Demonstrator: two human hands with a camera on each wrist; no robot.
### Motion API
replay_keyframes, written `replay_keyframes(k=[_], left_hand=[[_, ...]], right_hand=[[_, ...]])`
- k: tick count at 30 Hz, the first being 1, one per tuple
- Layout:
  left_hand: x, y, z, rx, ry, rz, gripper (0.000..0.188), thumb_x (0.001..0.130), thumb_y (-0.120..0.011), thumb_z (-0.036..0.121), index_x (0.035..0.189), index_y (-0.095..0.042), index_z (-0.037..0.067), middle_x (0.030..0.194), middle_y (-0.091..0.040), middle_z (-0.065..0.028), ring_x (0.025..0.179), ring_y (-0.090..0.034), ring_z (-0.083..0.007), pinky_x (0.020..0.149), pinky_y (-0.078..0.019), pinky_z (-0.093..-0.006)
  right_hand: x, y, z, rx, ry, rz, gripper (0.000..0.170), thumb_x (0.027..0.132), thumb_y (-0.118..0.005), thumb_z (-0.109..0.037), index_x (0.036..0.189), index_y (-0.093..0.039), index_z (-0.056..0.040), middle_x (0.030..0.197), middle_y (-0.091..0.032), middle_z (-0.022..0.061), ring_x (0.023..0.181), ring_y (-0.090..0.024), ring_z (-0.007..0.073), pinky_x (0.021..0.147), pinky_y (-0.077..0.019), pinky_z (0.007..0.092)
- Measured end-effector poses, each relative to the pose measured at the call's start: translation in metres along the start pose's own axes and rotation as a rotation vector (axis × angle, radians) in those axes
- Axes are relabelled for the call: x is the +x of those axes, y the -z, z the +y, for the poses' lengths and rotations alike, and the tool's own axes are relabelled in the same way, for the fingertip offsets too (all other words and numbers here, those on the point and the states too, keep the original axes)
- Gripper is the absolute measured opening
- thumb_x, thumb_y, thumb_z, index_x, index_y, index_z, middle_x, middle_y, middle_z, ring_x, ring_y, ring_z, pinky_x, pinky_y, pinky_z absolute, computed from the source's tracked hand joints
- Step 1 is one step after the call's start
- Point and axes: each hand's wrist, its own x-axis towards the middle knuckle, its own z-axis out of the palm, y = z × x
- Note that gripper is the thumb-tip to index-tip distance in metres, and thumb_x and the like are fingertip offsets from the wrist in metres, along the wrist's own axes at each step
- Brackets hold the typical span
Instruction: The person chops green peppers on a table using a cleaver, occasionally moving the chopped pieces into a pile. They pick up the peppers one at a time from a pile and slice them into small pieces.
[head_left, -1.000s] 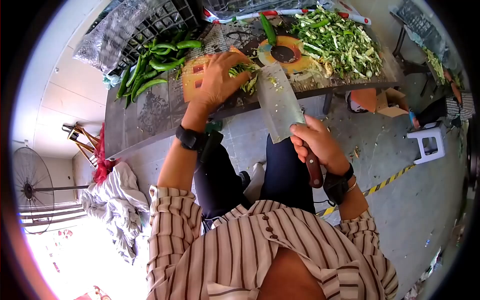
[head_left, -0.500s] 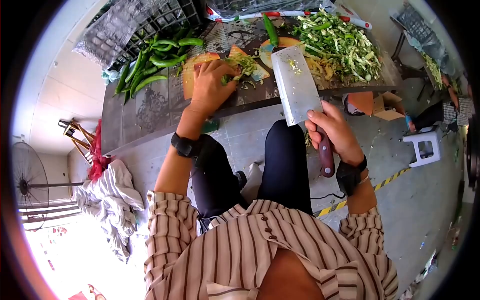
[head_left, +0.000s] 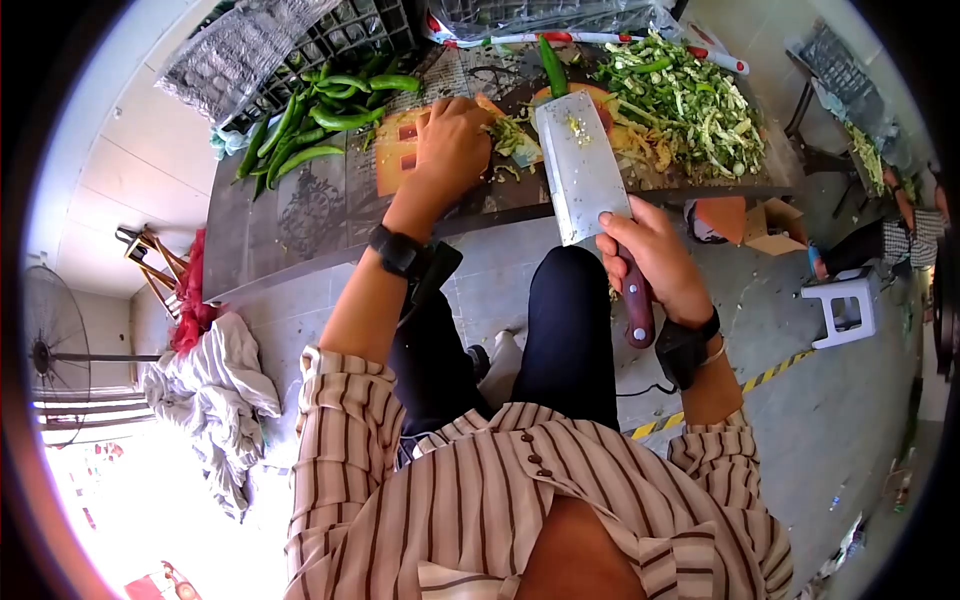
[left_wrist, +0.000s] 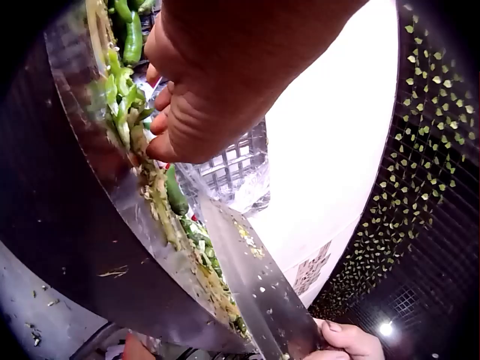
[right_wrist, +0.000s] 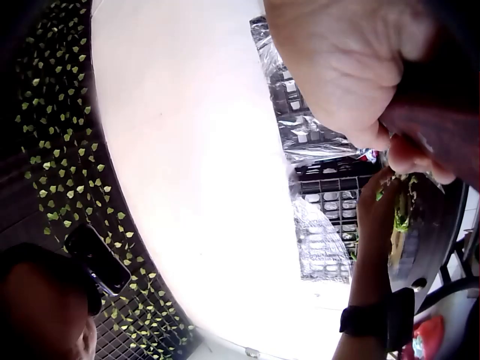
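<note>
The cleaver is at the centre-right of the head view, overlapping the near edge of the table. Its long axis slants from upper left to lower right: the square blade end points toward the top of the frame, and the brown handle points toward the bottom. The blade's broad face, with pale bits stuck to it, shows to the head camera. The right hand has its fingers wrapped round the handle, with the thumb up by the blade.

The left hand, at upper centre, has its fingers bent down beside a small pile of sliced pepper; I cannot tell whether they pinch any of it. One whole green pepper lies just beyond the blade's end, pointing toward the top. Whole peppers lie at upper left, and a heap of chopped pepper at upper right. Any writing on the orange tabletop print is too small to read.
</note>
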Motion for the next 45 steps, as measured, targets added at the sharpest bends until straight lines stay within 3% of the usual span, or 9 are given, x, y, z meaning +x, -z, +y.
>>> replay_keyframes(k=[11, 14, 16, 23, 25, 30, 36, 41, 45], left_hand=[[0.012, 0.011, 0.000, 0.218, 0.250, -0.090, 0.016, 0.076, -0.055, 0.018, 0.079, -0.070, 0.013, 0.103, -0.061, -0.0048, 0.109, -0.050, -0.0256, 0.090, -0.0360, -0.0441], [0.005, 0.014, -0.011, 0.140, 0.278, -0.069, 0.018, 0.077, -0.056, 0.018, 0.086, -0.070, 0.013, 0.105, -0.062, -0.0057, 0.109, -0.051, -0.0269, 0.093, -0.0356, -0.0441], [0.000, 0.014, -0.020, 0.046, 0.191, 0.052, 0.023, 0.077, -0.059, 0.019, 0.097, -0.069, 0.011, 0.105, -0.063, -0.0081, 0.104, -0.055, -0.0313, 0.090, -0.0424, -0.0422], [-0.020, 0.028, -0.025, 0.007, 0.112, 0.003, 0.033, 0.078, -0.059, 0.018, 0.109, -0.066, 0.006, 0.112, -0.062, -0.0135, 0.106, -0.056, -0.0334, 0.093, -0.0432, -0.0393], [-0.025, 0.040, -0.019, -0.164, 0.231, -0.023, 0.036, 0.077, -0.058, 0.017, 0.111, -0.065, 0.005, 0.113, -0.062, -0.0142, 0.108, -0.054, -0.0345, 0.092, -0.0442, -0.0404], [-0.032, 0.052, -0.021, -0.187, 0.219, -0.033, 0.045, 0.077, -0.065, 0.024, 0.117, -0.061, 0.004, 0.119, -0.058, -0.0167, 0.109, -0.054, -0.0338, 0.092, -0.0447, -0.0395], [-0.039, 0.059, -0.025, -0.156, 0.223, -0.253, 0.084, 0.063, -0.081, 0.030, 0.133, -0.046, -0.001, 0.124, -0.053, -0.0192, 0.109, -0.055, -0.0343, 0.093, -0.0451, -0.0383], [-0.031, 0.059, -0.024, -0.162, 0.298, -0.344, 0.080, 0.063, -0.081, 0.025, 0.132, -0.049, 0.001, 0.128, -0.050, -0.0222, 0.118, -0.049, -0.0366, 0.098, -0.0416, -0.0386], [-0.021, 0.053, -0.013, -0.072, 0.169, -0.204, 0.067, 0.068, -0.077, 0.025, 0.127, -0.054, 0.004, 0.124, -0.054, -0.0197, 0.114, -0.052, -0.0354, 0.094, -0.0434, -0.0389]], right_hand=[[-0.004, 0.004, 0.003, 0.014, 0.004, 0.030, 0.013, 0.094, -0.052, -0.018, 0.094, -0.049, -0.0047, 0.069, -0.049, 0.0001, 0.050, -0.048, 0.0061, 0.044, -0.0437, 0.0242], [-0.001, -0.010, -0.007, -0.032, -0.015, -0.003, 0.016, 0.094, -0.053, -0.019, 0.094, -0.049, -0.0039, 0.071, -0.050, -0.0002, 0.051, -0.049, 0.0059, 0.044, -0.0439, 0.0243], [0.015, -0.014, -0.001, -0.007, -0.012, -0.049, 0.015, 0.093, -0.053, -0.018, 0.094, -0.049, -0.0038, 0.071, -0.051, 0.0000, 0.051, -0.049, 0.0059, 0.044, -0.0440, 0.0245], [0.053, -0.012, -0.002, 0.026, -0.072, -0.139, 0.016, 0.090, -0.056, -0.015, 0.085, -0.047, -0.0040, 0.068, -0.053, 0.0024, 0.049, -0.051, 0.0092, 0.041, -0.0454, 0.0282], [0.044, 0.002, -0.005, 0.056, -0.066, -0.057, 0.017, 0.090, -0.057, -0.016, 0.082, -0.048, -0.0047, 0.067, -0.053, 0.0019, 0.050, -0.052, 0.0089, 0.041, -0.0463, 0.0280], [0.004, 0.038, -0.019, -0.058, 0.030, 0.204, 0.012, 0.091, -0.056, -0.016, 0.092, -0.050, -0.0062, 0.068, -0.050, -0.0008, 0.050, -0.048, 0.0062, 0.042, -0.0422, 0.0246], [-0.029, 0.057, -0.019, 0.043, 0.049, 0.280, 0.012, 0.093, -0.051, -0.017, 0.097, -0.046, -0.0071, 0.071, -0.049, 0.0001, 0.051, -0.048, 0.0072, 0.043, -0.0420, 0.0259], [-0.046, 0.058, -0.013, 0.031, 0.023, 0.277, 0.012, 0.093, -0.051, -0.018, 0.095, -0.047, -0.0068, 0.072, -0.049, -0.0002, 0.053, -0.047, 0.0065, 0.045, -0.0418, 0.0246], [-0.051, 0.051, -0.011, 0.036, -0.013, 0.260, 0.011, 0.094, -0.051, -0.018, 0.093, -0.048, -0.0070, 0.073, -0.049, -0.0003, 0.053, -0.047, 0.0061, 0.045, -0.0413, 0.0243]])
